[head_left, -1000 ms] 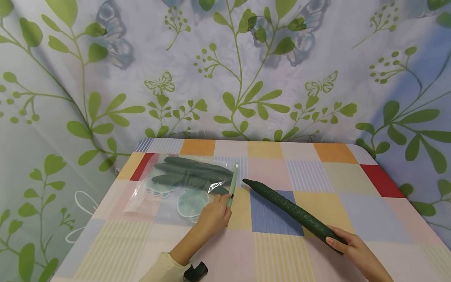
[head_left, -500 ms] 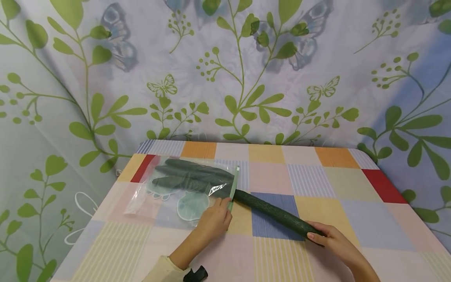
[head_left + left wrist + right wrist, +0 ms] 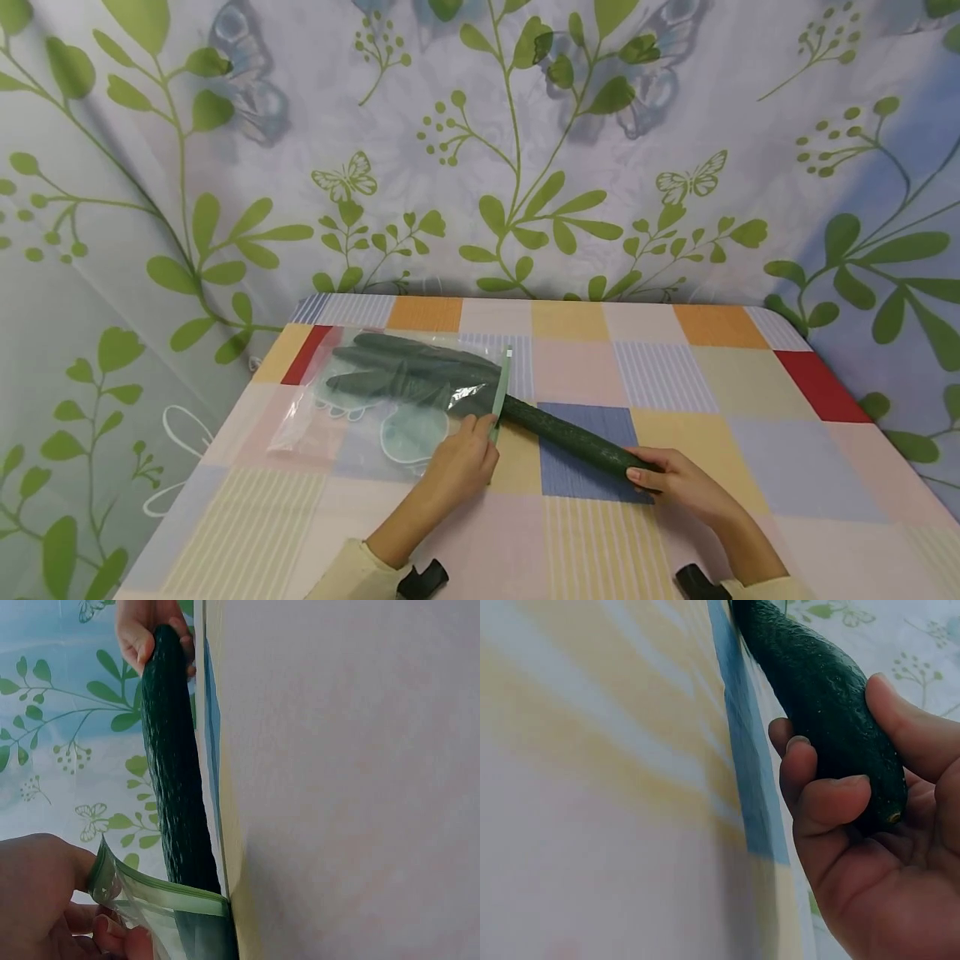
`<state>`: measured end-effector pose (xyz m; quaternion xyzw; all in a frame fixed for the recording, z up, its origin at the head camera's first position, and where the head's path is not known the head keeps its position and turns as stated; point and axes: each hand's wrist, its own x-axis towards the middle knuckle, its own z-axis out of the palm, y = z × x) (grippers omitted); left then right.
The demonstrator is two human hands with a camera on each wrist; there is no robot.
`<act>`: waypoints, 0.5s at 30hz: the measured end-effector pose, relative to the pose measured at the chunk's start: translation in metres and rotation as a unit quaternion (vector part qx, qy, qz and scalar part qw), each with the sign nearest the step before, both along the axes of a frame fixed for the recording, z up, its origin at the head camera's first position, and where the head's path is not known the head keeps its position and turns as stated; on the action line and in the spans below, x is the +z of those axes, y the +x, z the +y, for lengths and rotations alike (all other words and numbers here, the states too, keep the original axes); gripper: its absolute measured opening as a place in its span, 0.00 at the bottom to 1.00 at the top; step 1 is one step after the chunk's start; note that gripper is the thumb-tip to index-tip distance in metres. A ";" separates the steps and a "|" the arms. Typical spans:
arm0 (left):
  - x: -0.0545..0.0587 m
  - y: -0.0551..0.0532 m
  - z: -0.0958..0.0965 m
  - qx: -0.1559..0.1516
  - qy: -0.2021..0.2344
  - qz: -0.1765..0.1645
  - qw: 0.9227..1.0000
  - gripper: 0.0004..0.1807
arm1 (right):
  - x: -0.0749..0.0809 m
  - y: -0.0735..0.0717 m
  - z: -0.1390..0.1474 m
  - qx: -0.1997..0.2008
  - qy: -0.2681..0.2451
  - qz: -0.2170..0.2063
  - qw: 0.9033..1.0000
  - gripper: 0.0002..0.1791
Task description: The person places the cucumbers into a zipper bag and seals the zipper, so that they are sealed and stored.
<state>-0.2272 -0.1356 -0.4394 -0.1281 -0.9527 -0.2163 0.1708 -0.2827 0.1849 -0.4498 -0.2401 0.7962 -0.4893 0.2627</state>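
Note:
A long dark green cucumber [image 3: 573, 435] slants across the table, its far end inside the mouth of a clear zip bag [image 3: 315, 433]. My right hand [image 3: 686, 483] grips its near end, thumb on one side and fingers curled round the other, as the right wrist view shows of the cucumber [image 3: 825, 697]. My left hand [image 3: 461, 457] pinches the bag's green zip edge [image 3: 504, 379] at the near corner. In the left wrist view the zip edge [image 3: 180, 896] gapes around the cucumber [image 3: 176, 772]. Several other cucumbers [image 3: 405, 367] lie side by side in the bag.
The table [image 3: 795, 467] has a patchwork cloth in pastel squares. Behind it hangs a curtain [image 3: 420, 167] printed with leaves and butterflies. Pale green printed shapes [image 3: 412, 433] show on the bag's front. Dark straps [image 3: 422, 579] sit at the wrists.
My right hand has moved left and away from me, pushing the cucumber's tip from outside the bag into its mouth. My left hand stays at the zip edge.

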 end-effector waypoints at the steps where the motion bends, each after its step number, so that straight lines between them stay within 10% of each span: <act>1: 0.000 0.001 0.000 -0.001 0.002 -0.003 1.000 0.17 | 0.000 -0.002 -0.003 0.005 0.001 0.003 1.000 0.34; 15: -0.001 0.003 0.002 -0.003 -0.007 -0.007 1.000 0.18 | -0.009 -0.032 -0.055 0.033 -0.003 0.005 0.999 0.31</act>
